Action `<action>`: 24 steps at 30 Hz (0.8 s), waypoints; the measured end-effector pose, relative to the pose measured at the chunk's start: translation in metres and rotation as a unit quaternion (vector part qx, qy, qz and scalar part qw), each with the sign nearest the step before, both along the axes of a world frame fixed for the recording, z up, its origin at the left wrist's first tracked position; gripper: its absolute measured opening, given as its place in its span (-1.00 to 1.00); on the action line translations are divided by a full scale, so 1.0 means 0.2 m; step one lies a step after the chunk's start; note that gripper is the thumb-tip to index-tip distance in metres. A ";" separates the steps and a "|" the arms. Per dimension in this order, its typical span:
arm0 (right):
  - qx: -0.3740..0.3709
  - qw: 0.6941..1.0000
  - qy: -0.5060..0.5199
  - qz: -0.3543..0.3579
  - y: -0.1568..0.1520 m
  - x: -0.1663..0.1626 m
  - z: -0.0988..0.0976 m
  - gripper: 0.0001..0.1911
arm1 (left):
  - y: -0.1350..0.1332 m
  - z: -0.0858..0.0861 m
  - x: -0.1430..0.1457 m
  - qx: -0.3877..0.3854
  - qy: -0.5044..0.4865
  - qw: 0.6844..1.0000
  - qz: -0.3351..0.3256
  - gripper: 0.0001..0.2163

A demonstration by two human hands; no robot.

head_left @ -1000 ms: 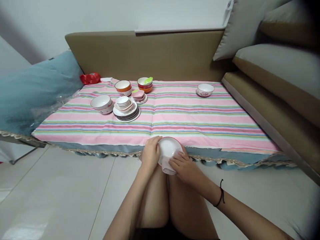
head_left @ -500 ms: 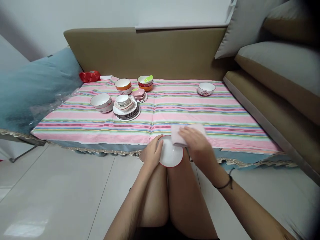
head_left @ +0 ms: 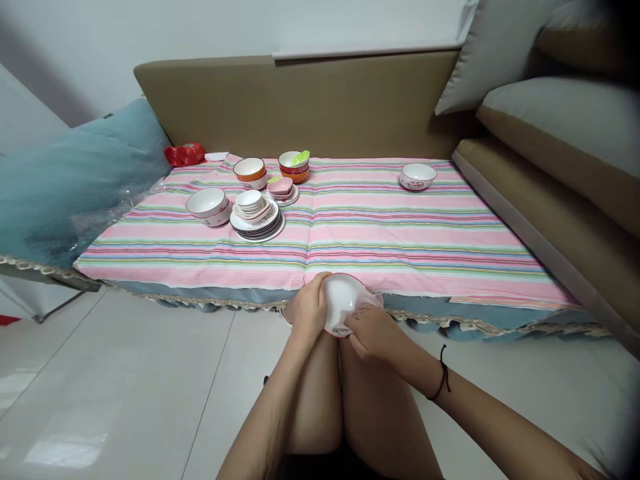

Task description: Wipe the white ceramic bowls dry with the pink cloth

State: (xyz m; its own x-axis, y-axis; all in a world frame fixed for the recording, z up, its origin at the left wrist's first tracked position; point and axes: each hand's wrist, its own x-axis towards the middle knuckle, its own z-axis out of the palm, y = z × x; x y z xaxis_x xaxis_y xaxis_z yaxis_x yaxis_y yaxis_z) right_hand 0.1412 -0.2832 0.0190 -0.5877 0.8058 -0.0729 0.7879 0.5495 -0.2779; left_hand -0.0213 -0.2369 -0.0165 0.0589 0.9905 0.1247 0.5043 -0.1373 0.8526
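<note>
A white bowl with a red rim (head_left: 341, 293) rests over my knees, its inside facing up toward me. My left hand (head_left: 311, 307) grips the bowl's left edge, the thumb near the rim. Bunched in my right hand (head_left: 376, 331) is a pale pink cloth (head_left: 373, 300), pressed against the inside of the bowl at its lower right. Part of the cloth hangs over the right rim. My right fingers are curled over the cloth and hide some of it.
A striped cloth (head_left: 370, 233) covers the seat ahead. On it stand stacked plates (head_left: 257, 230), small white bowls (head_left: 249, 200), larger bowls (head_left: 207, 203), orange-rimmed bowls (head_left: 249, 170) and a lone bowl (head_left: 418, 176). Cushions (head_left: 565, 127) pile at right; a red bundle (head_left: 185, 155) lies back left.
My right hand has moved down and left with the cloth, from above the bowl's right rim into the bowl. The cloth went from flat to bunched. My left hand keeps its hold.
</note>
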 end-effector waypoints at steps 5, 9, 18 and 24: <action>-0.140 0.960 0.233 -0.073 -0.01 0.10 0.11 -0.67 | 0.00 -0.01 0.00 0.015 -0.037 0.999 0.002 -0.66; -0.331 0.787 0.453 -0.259 -0.04 0.23 0.09 -0.64 | 0.02 -0.01 0.00 0.009 -0.076 0.997 0.008 -0.68; -0.253 0.530 0.661 -0.467 0.00 0.34 0.02 -0.58 | 0.09 0.04 0.00 -0.049 -0.284 0.955 0.076 -0.71; -0.219 0.427 0.735 -0.479 0.25 0.39 -0.07 -0.83 | 0.33 0.13 0.06 -0.058 -0.390 0.903 0.170 -0.66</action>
